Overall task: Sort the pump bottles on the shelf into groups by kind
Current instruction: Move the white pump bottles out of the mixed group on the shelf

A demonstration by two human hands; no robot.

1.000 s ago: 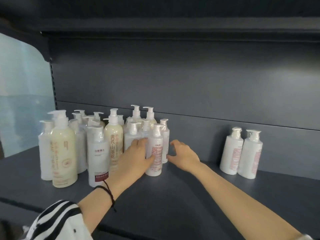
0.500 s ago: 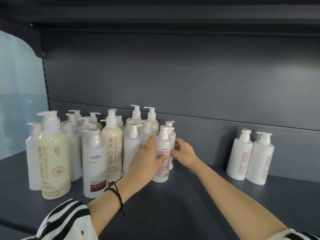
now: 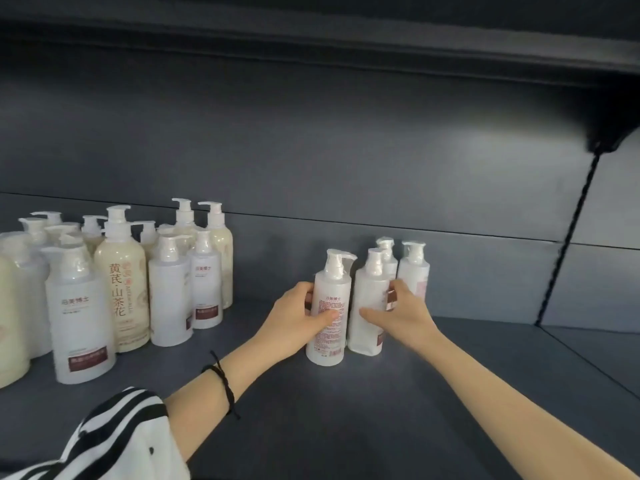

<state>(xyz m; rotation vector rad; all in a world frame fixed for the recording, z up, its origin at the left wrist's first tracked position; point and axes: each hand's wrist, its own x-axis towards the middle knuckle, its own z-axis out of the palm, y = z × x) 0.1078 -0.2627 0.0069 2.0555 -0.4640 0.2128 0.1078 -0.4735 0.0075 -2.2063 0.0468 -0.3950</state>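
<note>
My left hand [image 3: 299, 318] grips a slim white pump bottle with a pink label [image 3: 329, 327] that stands on the dark shelf [image 3: 346, 410]. Right beside it my right hand [image 3: 403, 311] holds a second slim white bottle [image 3: 367, 313]. Directly behind these stand two more slim white bottles [image 3: 415, 271] against the back panel. At the left is a mixed cluster: cream bottles with Chinese lettering [image 3: 121, 285] and white bottles with dark red labels [image 3: 81, 317].
The upper shelf [image 3: 346, 46] overhangs the bay. A slotted upright [image 3: 568, 244] with a bracket marks the bay's right end. Bare shelf surface lies between the left cluster and the four slim bottles, and in front of both.
Both hands have carried the two slim bottles from the left cluster rightward and set them in front of the two bottles at the right. The camera turned right with them.
</note>
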